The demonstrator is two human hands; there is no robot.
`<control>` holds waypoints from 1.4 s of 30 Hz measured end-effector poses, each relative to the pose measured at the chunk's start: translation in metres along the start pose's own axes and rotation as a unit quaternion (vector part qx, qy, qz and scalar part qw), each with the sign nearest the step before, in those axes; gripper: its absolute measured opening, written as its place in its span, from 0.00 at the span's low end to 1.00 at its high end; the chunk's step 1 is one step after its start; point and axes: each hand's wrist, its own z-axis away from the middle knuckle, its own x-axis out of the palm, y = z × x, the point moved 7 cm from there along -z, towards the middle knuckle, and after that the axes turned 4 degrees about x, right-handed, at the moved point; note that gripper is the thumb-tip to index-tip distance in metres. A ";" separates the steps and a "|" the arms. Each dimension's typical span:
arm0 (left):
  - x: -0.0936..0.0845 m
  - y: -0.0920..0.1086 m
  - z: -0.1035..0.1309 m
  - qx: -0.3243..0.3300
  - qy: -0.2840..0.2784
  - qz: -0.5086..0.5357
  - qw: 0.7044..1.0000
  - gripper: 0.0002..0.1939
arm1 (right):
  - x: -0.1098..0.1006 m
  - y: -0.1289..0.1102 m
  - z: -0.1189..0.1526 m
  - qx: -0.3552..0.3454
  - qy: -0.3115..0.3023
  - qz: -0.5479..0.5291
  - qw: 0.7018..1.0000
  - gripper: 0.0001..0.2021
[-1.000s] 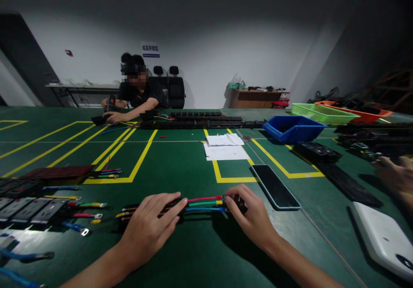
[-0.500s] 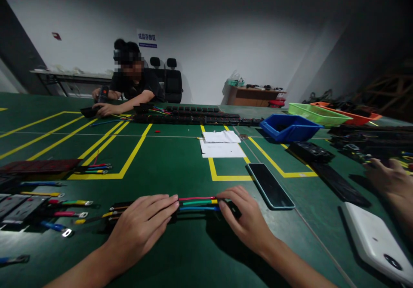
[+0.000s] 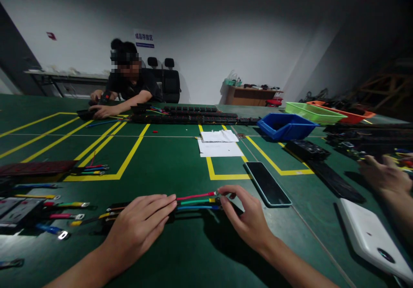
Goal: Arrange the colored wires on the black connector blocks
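Observation:
My left hand (image 3: 140, 223) is closed over a dark assembly (image 3: 111, 219), fingers together; its thumb is hidden. From under its fingertips run a red wire (image 3: 196, 196), a green wire (image 3: 193, 202) and a blue wire (image 3: 195, 208), pointing right. At their far ends is my right hand (image 3: 247, 217), thumb and index finger bent around the metal terminal of the red wire. The red wire is tilted up, apart from the green one. Brown and yellow-tipped leads (image 3: 77, 223) stick out left of my left hand.
Socket modules (image 3: 19, 212) with ring-terminal wires lie left. A phone (image 3: 267, 184), a white device (image 3: 371, 236) and black parts (image 3: 335, 180) lie right. Papers (image 3: 221, 148) and a blue bin (image 3: 287, 126) are farther back. One person works across the table; another person's hand (image 3: 385, 174) shows at right.
The red wire's end has been lifted away from the green and blue wires, with my right fingertips at its terminal. My left hand stays in place. The view has shifted slightly.

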 end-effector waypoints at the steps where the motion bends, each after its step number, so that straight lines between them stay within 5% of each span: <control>1: -0.001 0.000 -0.001 0.002 0.001 -0.003 1.000 0.22 | 0.001 0.002 0.000 0.014 -0.003 0.002 1.000 0.06; 7: -0.001 0.001 -0.001 0.002 -0.001 0.000 1.000 0.22 | -0.001 0.002 0.001 0.026 0.007 0.014 1.000 0.10; 20: -0.004 0.002 -0.006 0.004 0.013 0.001 1.000 0.22 | -0.006 -0.047 0.013 -0.206 -0.060 0.044 0.976 0.35; 30: -0.005 0.002 -0.006 -0.006 0.009 0.002 1.000 0.23 | -0.005 -0.014 0.003 -0.088 -0.011 0.079 0.993 0.18; 35: -0.004 0.002 -0.004 -0.007 0.000 0.002 1.000 0.22 | 0.007 0.000 0.002 -0.038 -0.048 0.104 0.993 0.16; 42: -0.001 0.001 -0.003 -0.006 -0.004 -0.006 1.000 0.22 | -0.004 -0.018 0.007 -0.113 -0.007 0.087 0.990 0.22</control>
